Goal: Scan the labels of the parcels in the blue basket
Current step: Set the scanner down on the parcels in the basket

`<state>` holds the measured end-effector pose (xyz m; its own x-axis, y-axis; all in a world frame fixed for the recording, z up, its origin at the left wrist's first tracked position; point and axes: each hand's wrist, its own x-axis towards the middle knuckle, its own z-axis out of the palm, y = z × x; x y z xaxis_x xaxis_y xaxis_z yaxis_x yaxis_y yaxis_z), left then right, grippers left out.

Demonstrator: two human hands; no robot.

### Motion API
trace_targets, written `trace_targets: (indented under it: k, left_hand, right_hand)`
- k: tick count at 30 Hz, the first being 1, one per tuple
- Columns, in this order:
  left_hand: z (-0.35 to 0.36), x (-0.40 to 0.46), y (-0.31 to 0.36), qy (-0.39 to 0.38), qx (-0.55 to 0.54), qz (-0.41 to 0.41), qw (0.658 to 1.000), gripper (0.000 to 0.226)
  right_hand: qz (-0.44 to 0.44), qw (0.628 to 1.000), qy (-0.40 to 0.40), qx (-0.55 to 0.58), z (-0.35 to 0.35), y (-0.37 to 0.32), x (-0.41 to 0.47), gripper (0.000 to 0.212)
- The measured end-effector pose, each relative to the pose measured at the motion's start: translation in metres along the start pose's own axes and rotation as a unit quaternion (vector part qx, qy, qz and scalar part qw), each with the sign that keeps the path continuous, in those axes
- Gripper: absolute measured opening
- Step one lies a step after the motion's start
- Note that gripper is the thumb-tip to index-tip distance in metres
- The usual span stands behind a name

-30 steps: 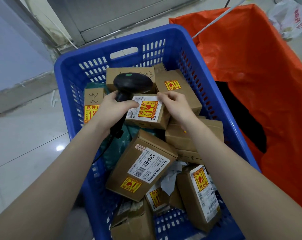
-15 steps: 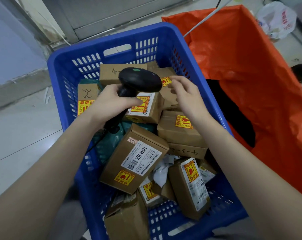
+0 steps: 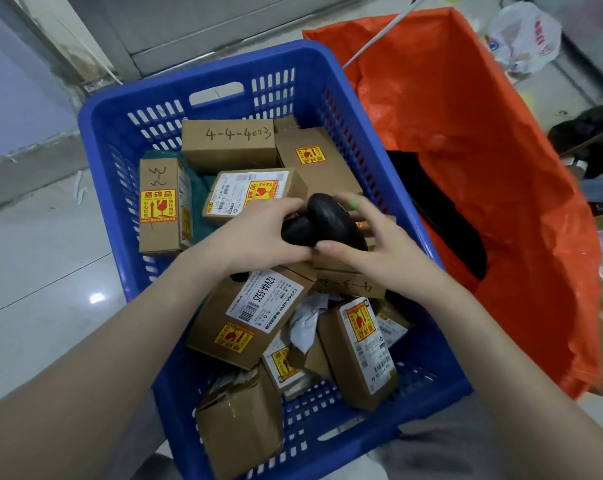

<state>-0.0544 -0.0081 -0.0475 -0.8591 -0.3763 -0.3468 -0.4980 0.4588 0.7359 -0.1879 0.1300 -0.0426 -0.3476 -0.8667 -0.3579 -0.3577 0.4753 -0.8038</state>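
The blue basket (image 3: 127, 109) holds several brown cardboard parcels with white labels and yellow-red fragile stickers. My left hand (image 3: 258, 237) grips the handle of a black barcode scanner (image 3: 322, 223) above the basket's middle. My right hand (image 3: 372, 244) cups the scanner's head from the right, fingers spread around it. The parcel with the white label and fragile sticker (image 3: 251, 192) lies just behind the hands. A larger box marked 12V4A-5525 (image 3: 255, 313) lies under my left wrist. The box under my right hand is mostly hidden.
An open orange bag (image 3: 483, 140) stands against the basket's right side, its dark inside showing. A white plastic bag (image 3: 525, 36) lies at the far right. Tiled floor lies to the left, a wall and door frame behind the basket.
My right hand let go of the small labelled parcel and came onto the scanner's head. The scanner moved right and down, away from that parcel, which now lies in the basket.
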Motion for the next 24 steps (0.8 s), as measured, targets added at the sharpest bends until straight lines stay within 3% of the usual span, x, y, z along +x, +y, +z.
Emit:
trace_targets:
  k: [3,7,12,24]
  left_hand:
    - [0.006,0.002,-0.006,0.008,0.055,-0.003,0.998,0.038]
    - [0.008,0.007,-0.011,0.053,0.092,-0.011,0.994,0.049]
    - [0.012,0.014,-0.013,0.055,0.097,-0.011,0.994,0.049]
    - [0.016,0.024,-0.023,0.076,0.079,-0.045,0.993,0.071]
  right_hand:
    - [0.003,0.998,0.028,-0.057,0.008,0.004,0.002,0.054]
    - [0.042,0.995,0.065,-0.064,0.012,0.004,0.011,0.043]
    - [0.057,0.992,0.102,-0.046,0.016,0.005,0.018,0.047]
    - [0.060,0.994,0.071,-0.051,0.015,0.012,0.026,0.040]
